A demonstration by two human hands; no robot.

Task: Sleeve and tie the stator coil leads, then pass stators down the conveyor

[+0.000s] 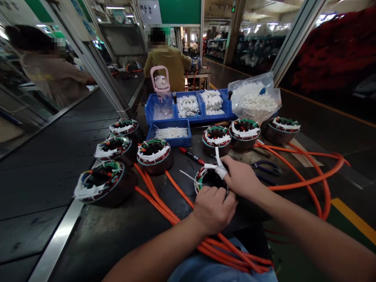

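Note:
A motor stator (199, 182) with wound coils stands on the bench before me, partly covered by both hands. My left hand (216, 207) is closed at its near rim; what its fingers pinch is hidden. My right hand (242, 176) reaches over the right side, with white wrapping at its fingertips. Its fingers are closed about white sleeved leads (217, 156) that stick up and leftward from the rim. A thin white cable tie (187, 176) pokes out from the stator's left side. Behind it lies a red and black tool (191, 155).
Several finished-looking stators (155, 158) stand left and behind. Orange cables (158, 201) run across the bench and down by my lap. Dark-handled pliers (267, 167) lie right. Blue bins (188, 117), a cable-tie tray (169, 142) and a plastic bag (255, 100) stand behind. Two people work beyond.

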